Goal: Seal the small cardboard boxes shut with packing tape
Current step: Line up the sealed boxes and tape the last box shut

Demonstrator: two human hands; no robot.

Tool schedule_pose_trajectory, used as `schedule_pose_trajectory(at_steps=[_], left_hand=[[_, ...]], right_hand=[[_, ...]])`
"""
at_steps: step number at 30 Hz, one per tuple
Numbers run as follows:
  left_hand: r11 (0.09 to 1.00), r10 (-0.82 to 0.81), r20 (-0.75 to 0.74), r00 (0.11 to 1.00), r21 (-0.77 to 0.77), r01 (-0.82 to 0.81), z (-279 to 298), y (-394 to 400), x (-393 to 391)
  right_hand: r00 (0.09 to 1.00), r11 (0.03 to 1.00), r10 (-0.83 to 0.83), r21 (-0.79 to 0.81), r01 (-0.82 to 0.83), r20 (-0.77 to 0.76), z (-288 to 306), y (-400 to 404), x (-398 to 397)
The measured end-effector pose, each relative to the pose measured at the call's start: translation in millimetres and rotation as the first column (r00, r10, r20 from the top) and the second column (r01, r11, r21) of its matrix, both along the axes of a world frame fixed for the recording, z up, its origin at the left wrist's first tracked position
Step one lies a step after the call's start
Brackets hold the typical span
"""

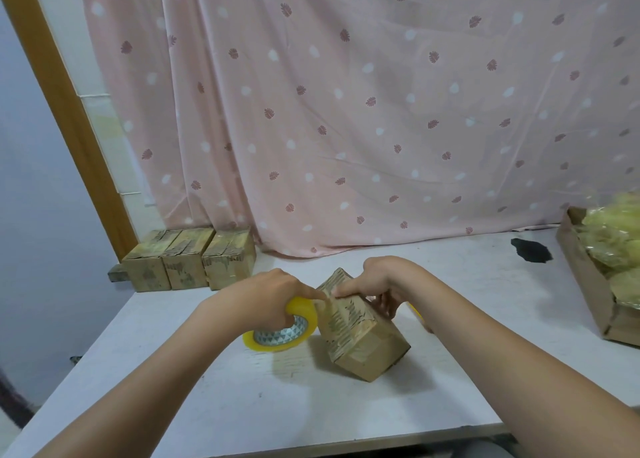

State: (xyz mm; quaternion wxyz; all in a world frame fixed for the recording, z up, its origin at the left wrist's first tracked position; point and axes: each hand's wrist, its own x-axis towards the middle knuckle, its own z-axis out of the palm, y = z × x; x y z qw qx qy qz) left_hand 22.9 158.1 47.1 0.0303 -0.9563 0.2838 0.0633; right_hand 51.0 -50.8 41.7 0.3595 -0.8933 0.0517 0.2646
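Note:
A small cardboard box (360,339) lies tilted on the white table (242,405), its torn corrugated side facing up. My left hand (277,294) grips a yellow roll of packing tape (280,333) right beside the box's left side, with its index finger stretched onto the box's top edge. My right hand (377,281) holds the far top of the box, fingers curled over its back side. Three more small boxes (187,263) stand in a row at the table's back left corner.
A pink patterned curtain (346,111) hangs behind the table. An open cardboard tray (588,284) with crumpled yellowish tape or plastic sits at the right edge. A dark patch (531,249) marks the table near it. A brown wooden frame (69,118) runs up the left.

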Motion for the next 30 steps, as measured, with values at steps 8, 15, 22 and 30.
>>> schedule_pose_trajectory(at_steps=[8, 15, 22, 30], left_hand=[[0.942, 0.035, -0.074, 0.997, -0.33, -0.058, 5, 28, 8], [0.944, 0.073, -0.105, 0.992, -0.313, -0.102, 6, 30, 9], [0.967, 0.067, -0.12, 0.991, -0.236, -0.094, -4, 31, 10], [0.991, 0.063, -0.116, 0.991, -0.111, -0.076, -7, 29, 6]], right_hand=[[0.985, 0.961, -0.134, 0.229, 0.157, -0.11, -11, -22, 1], [0.981, 0.934, -0.143, 0.31, 0.176, -0.128, -17, -20, -3], [0.974, 0.91, -0.164, 0.357, 0.211, -0.159, -27, -23, -6], [0.977, 0.929, -0.126, 0.323, 0.178, -0.174, -23, -28, -7]])
